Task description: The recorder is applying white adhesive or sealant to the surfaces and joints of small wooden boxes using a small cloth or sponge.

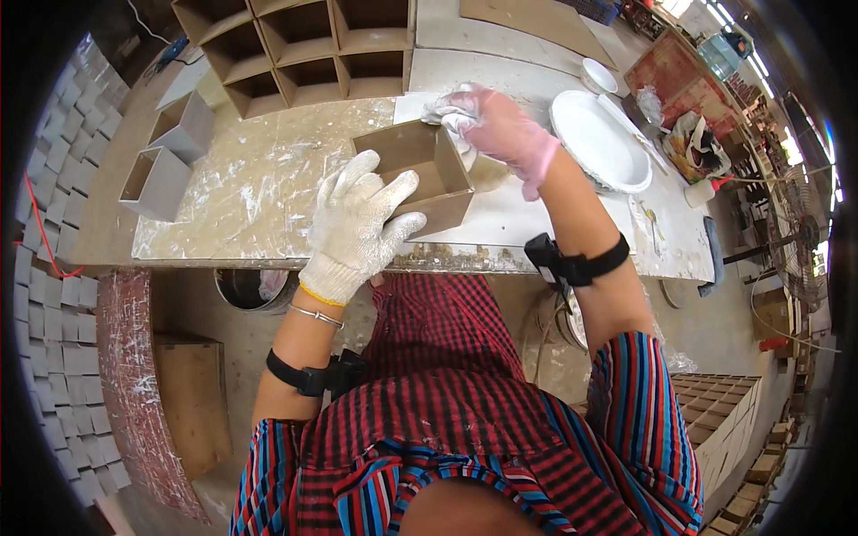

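A small brown open-topped box (413,161) stands tilted near the front edge of the worktable. My left hand (353,219), in a white knit glove, is closed on its near left side, with fingers reaching over the rim. At the box's far right side is my right hand (502,129), in a pink glove with white smears over the fingers. Its fingers are closed round a crumpled white cloth (463,147), pressed to the outside of that wall. Part of the cloth is hidden by the hand and the box.
Two pale grey boxes (159,183) stand at the left of the stained worktable (246,192). Behind is a brown compartment rack (308,58). To the right are a round tray of white paste (597,143) with a stick on its rim, and a white bowl (598,77).
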The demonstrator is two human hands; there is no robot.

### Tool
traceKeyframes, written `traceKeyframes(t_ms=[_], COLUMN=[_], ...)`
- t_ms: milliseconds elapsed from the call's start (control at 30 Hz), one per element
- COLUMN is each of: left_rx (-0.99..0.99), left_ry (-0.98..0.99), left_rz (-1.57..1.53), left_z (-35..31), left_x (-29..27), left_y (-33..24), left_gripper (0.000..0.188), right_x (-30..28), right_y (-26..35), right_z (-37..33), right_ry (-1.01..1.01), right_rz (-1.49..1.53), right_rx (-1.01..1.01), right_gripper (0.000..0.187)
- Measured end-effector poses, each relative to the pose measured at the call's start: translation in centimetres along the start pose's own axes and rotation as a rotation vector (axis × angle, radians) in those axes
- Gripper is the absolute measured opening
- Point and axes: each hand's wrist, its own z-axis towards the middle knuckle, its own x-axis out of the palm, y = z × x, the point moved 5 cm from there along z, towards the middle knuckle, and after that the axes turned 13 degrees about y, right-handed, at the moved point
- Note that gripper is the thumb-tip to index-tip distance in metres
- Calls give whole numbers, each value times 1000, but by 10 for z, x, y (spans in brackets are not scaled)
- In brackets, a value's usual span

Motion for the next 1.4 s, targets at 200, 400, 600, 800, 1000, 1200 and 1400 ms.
traceKeyframes(t_ms=[200,400,600,800,1000,1200,1400], left_rx=[-2,17,-180,-170,-113,-105,-121], left_ry=[-27,-96,-135,-50,-148,-161,-159], left_rz=[-12,-134,-474,-546,-554,-477,-544], left_z=[-3,-12,-19,-17,-22,-16,-13], left_x=[-1,-1,7,22,28,22,23], left_y=[-2,3,32,39,39,41,32], left_gripper=[42,55,90,82,78,79,78], right_x=[21,15,33,21,38,24,23], right_y=[15,22,71,31,39,18,19], right_z=[-55,-107,-90,-109,-97,-97,-89], right_ry=[132,122,3,-90,-130,-188,-142], right_rz=[-88,721,-200,-263,-327,-395,-348], right_rx=[21,127,-275,-133,-217,-174,-127], right_gripper=[35,35,43,47,47,42,35])
